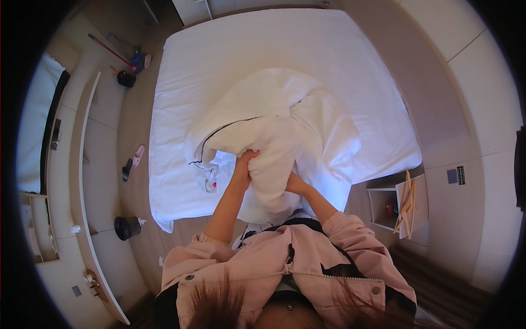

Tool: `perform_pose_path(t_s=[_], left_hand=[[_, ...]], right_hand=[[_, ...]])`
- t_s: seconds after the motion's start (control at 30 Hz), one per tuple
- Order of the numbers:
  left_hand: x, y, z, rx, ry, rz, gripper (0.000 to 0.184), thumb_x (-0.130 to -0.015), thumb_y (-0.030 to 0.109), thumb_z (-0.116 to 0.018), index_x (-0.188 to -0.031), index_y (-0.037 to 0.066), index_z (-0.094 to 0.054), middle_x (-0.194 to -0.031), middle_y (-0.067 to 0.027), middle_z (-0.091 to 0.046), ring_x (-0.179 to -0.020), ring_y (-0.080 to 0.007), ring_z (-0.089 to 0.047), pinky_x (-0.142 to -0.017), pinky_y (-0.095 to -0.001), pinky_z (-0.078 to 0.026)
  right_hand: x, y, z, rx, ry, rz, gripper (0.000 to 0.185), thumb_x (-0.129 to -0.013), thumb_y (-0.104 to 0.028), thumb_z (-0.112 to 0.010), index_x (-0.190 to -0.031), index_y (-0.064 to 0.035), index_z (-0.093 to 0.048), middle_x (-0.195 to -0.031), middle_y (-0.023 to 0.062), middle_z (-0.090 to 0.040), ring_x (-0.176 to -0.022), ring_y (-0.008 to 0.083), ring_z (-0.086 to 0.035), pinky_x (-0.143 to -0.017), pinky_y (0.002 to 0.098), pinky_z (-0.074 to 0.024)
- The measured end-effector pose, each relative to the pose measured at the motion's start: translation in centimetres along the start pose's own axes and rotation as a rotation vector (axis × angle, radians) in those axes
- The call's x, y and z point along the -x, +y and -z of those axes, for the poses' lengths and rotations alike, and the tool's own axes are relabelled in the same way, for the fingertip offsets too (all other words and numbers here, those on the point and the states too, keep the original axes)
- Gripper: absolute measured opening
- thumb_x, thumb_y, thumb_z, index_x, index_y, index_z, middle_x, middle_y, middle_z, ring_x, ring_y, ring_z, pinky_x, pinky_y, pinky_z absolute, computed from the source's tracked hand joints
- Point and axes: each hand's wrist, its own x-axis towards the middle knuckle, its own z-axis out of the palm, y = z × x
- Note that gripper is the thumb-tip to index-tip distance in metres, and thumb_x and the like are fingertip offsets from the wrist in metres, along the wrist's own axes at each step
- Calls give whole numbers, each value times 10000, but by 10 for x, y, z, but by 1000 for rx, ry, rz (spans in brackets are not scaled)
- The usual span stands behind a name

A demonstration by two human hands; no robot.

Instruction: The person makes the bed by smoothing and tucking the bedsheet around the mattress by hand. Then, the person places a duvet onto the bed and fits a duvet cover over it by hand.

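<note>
Since its loose bulk would likely slump from one hand, the white quilt [268, 90], heaped from the middle of the bed [219, 44] toward its near edge, is held from both sides: left hand [247, 159] angled inward, fingers clamped on a fold; right hand [296, 184] lower, fingers hidden, their grip unclear

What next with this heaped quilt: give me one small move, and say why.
Probably ease the quilt open sideways: it lies bunched on the bed, the left hand grips its near fold, and the right hand is against that fold's other side, fingers hidden.
</note>
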Motion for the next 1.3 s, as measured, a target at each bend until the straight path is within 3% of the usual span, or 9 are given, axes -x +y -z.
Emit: perform_pose_path(t_s=[0.23, 0.43, 0.63, 0.77, 0.9, 1.07, 1.13, 1.2, 1.3], left_hand=[[11, 2, -71, 249, -67, -86, 386, -661, 190, -541, -1011, 45, -463, -959, -79, -526, -890, -212, -512, -790, -327, -412], [12, 4, -74, 484, -32, -322, 366, -689, 189, -491, -1020, 38, -460, -972, -84, -527, -889, -218, -518, -768, -326, -425], [38, 15, -84, 581, -80, -461, 353, -729, 268, -425, -966, 18, -502, -923, -98, -556, -844, -220, -540, -734, -310, -439], [30, 5, -71, 611, -228, -471, 407, -746, 317, -414, -1015, 19, -482, -956, -113, -546, -867, -231, -533, -756, -328, -436], [27, 18, -90, 473, -19, -429, 387, -756, 293, -421, -998, -2, -486, -962, -117, -548, -869, -229, -535, -757, -326, -430], [-17, 29, -119, 428, -174, -262, 378, -749, 272, -488, -1011, -1, -483, -983, -114, -541, -875, -226, -535, -772, -331, -424], [-34, 37, -122, 207, -211, -226, 402, -745, 283, -520, -1035, 11, -464, -1005, -92, -528, -936, -186, -497, -813, -294, -381], [-56, 39, -118, 5, -182, -270, 510, -747, 287, -543, -1137, 1, -384, -1054, -89, -498, -992, -176, -455, -829, -289, -361], [-65, 33, -101, -335, -246, -482, 736, -685, 342, -616, -1236, 13, -256, -1168, -126, -413, -1063, -223, -402, -869, -306, -330]], right_hand=[[32, 7, 55, -556, -86, -357, 816, -654, -276, -658, -1277, -50, -182, -1301, 119, -242, -1190, 226, -244, -952, 334, -227], [82, 31, 93, -353, -297, -658, 929, -625, -313, -683, -1298, -76, -88, -1306, 137, -219, -1201, 259, -215, -959, 358, -222], [79, 48, 74, -201, -529, -175, 1070, -532, -332, -741, -1287, -27, -46, -1309, 179, -177, -1214, 289, -176, -985, 348, -177], [52, 21, 60, -101, -556, -119, 1039, -505, -306, -747, -1274, -32, -104, -1283, 185, -218, -1205, 291, -190, -986, 340, -178], [33, -11, 53, -118, -338, 104, 944, -510, -278, -733, -1238, -24, -190, -1243, 176, -277, -1178, 282, -242, -966, 349, -215], [-2, 54, 17, 152, 31, 185, 645, -662, -237, -626, -1171, 15, -322, -1194, 171, -361, -1142, 275, -307, -932, 351, -257], [-26, 64, 19, -359, 363, 81, 474, -750, -199, -527, -1128, 40, -371, -1156, 177, -411, -1102, 281, -362, -909, 338, -285], [-49, 70, 41, -315, 461, 42, 450, -769, -200, -504, -1128, 40, -376, -1143, 167, -431, -1066, 275, -399, -893, 324, -306], [-66, -23, 103, -853, 656, -244, 438, -741, -193, -493, -1111, 10, -377, -1079, 115, -447, -971, 211, -450, -827, 318, -381]])
